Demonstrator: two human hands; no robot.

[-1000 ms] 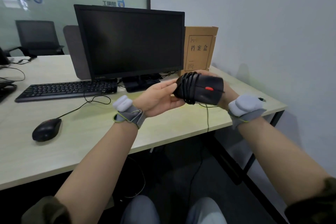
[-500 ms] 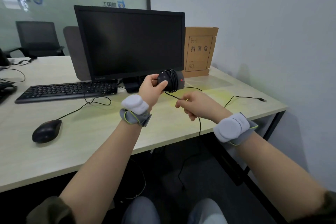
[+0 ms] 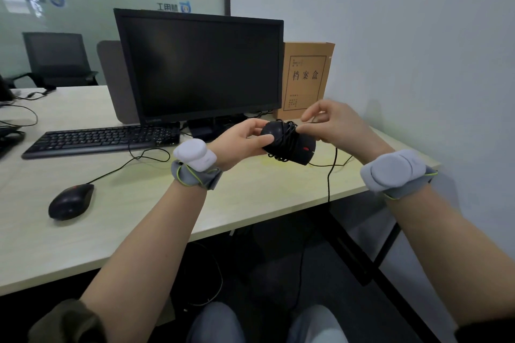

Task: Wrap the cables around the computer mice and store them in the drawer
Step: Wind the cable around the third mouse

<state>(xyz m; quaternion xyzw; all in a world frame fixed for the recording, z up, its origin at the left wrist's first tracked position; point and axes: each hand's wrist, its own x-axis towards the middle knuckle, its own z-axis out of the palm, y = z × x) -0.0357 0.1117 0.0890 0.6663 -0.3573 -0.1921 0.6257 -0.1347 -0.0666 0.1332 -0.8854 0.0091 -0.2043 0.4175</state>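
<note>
Nearest, on the pale wooden desk [image 3: 250, 203], a second black corded mouse [image 3: 71, 201] lies untouched at left. Above the desk's front edge, the left hand [image 3: 239, 142] grips the black red-wheeled mouse [image 3: 289, 142] wound with thin black cable [image 3: 330, 175]; the right hand [image 3: 337, 125] pinches that cable beside it. Behind stand 1 black keyboard [image 3: 100, 139] and 1 dark monitor [image 3: 200, 64].
</note>
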